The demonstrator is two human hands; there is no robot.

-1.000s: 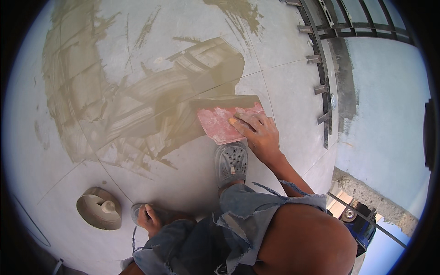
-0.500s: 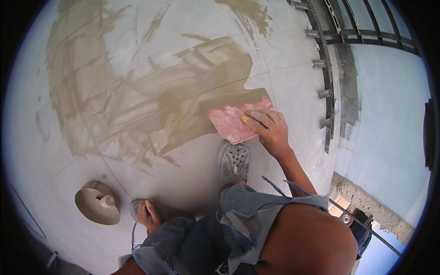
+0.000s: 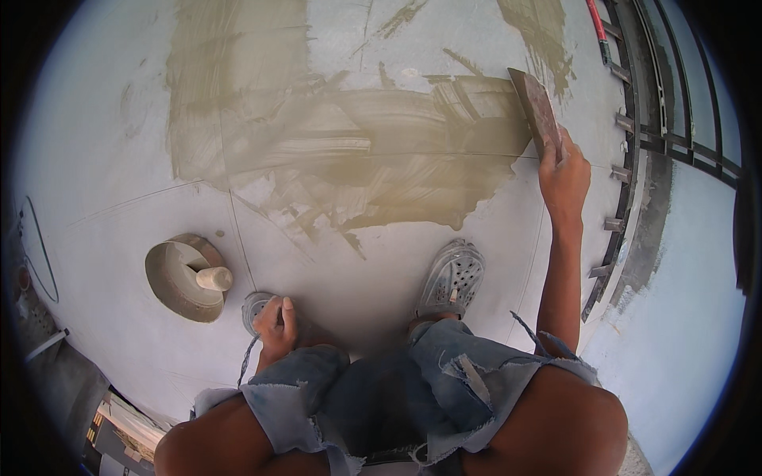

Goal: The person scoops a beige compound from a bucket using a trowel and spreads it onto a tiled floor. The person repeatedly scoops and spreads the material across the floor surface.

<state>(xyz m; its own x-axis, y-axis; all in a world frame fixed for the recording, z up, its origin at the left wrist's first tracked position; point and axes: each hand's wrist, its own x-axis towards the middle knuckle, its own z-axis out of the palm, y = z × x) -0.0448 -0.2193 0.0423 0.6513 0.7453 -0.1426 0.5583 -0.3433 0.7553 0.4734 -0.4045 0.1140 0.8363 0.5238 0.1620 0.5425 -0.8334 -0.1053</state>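
Observation:
My right hand point(image 3: 565, 181) grips a flat rectangular float point(image 3: 537, 109), reddish and crusted with pale residue. It stands tilted on edge at the right end of a wet, olive-grey paste smear point(image 3: 397, 190) spread across the tiled floor. By the left shoe point(image 3: 255, 309), my left hand point(image 3: 278, 324) is curled into a loose fist, with nothing visible in it. A round, shallow container point(image 3: 189, 304) sits left of that hand, with paste inside and the pale rounded handle point(image 3: 214, 278) of a tool sticking out.
A dark metal railing frame point(image 3: 632, 151) with short tabs lies along the right side, beside a pale blue wall point(image 3: 679, 278). A red-handled tool point(image 3: 597, 30) is near it. My right perforated clog point(image 3: 452, 278) stands just below the paste. A thin cable point(image 3: 40, 254) curves at far left.
My right hand has lifted the float from lying nearly flat on the paste to a steep tilt, farther forward and right. The view has shifted, and my left hand stays by the left shoe.

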